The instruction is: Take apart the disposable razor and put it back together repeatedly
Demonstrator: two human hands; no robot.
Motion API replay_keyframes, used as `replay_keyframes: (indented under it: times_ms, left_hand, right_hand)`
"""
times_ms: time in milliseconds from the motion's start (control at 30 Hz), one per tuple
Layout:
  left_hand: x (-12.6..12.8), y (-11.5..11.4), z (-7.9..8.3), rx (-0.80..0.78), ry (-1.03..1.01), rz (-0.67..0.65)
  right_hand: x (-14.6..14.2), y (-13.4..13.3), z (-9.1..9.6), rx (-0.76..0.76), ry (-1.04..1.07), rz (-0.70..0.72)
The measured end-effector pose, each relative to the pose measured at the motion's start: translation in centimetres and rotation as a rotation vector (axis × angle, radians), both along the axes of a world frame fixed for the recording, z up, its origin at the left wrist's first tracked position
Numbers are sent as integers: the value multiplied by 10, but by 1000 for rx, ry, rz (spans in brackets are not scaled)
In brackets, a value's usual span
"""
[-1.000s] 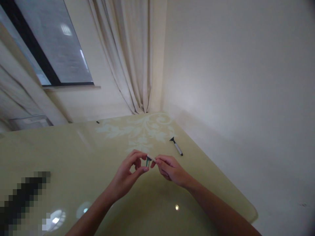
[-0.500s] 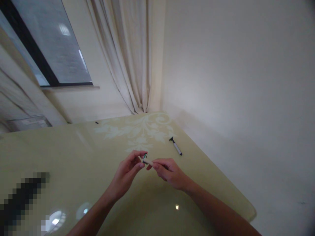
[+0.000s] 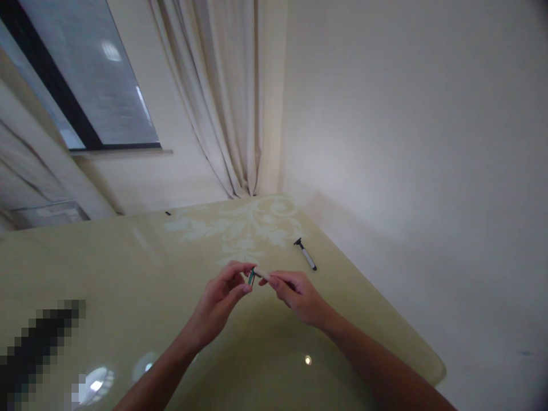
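Between the thumb and fingertips of my left hand (image 3: 222, 297) is pinched a small dark piece with a green stripe, which looks like a razor head (image 3: 251, 277). My right hand (image 3: 302, 295) grips a slim pale stick (image 3: 262, 274), its far end against or very close to the top of the razor head. Whether the two are joined cannot be made out. Both hands are held above the table. A razor (image 3: 306, 256) with a grey handle and black head lies on the table beyond my right hand.
The glossy yellow-green table (image 3: 377, 325) has a pale floral pattern and a rounded right corner. A tiny black piece (image 3: 168, 213) lies near its far edge. A blurred dark object (image 3: 38, 348) is at the left. Curtains (image 3: 240, 114) and a wall (image 3: 411, 142) stand behind.
The pale stick has shifted from across the middle of the razor head to its upper end. The right hand has risen slightly, and more of the green stripe shows.
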State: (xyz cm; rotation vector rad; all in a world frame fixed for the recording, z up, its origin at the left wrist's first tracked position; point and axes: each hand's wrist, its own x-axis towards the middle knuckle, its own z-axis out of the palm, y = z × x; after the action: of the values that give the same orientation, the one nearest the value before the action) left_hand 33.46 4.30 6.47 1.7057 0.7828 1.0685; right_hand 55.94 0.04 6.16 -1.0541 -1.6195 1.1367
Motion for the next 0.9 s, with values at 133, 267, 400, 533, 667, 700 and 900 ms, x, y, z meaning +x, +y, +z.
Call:
replay_keyframes:
  times_ms: [133,267,400,533,667,700,900]
  left_hand:
    - [-2,1,-3,-44,-37,-15]
    - [-2,-1,-2,-67,-24,-18]
    - [0,-3,1,-120,-75,-31]
    - [1,-4,2,-138,-73,-34]
    - [2,-3,1,-148,-94,-13]
    - [2,-3,1,-155,-103,-11]
    - [1,-3,-1,-157,-108,-22]
  right_hand:
    - [0,-1,0,-7,-5,73]
    - [1,1,-2,20,-1,0]
    - [0,0,-3,29,14,81]
    - [0,0,-1,54,7,14]
    - [0,0,0,52,9,1]
    - [0,0,0,49,7,22]
    - [0,1,-1,60,13,-37]
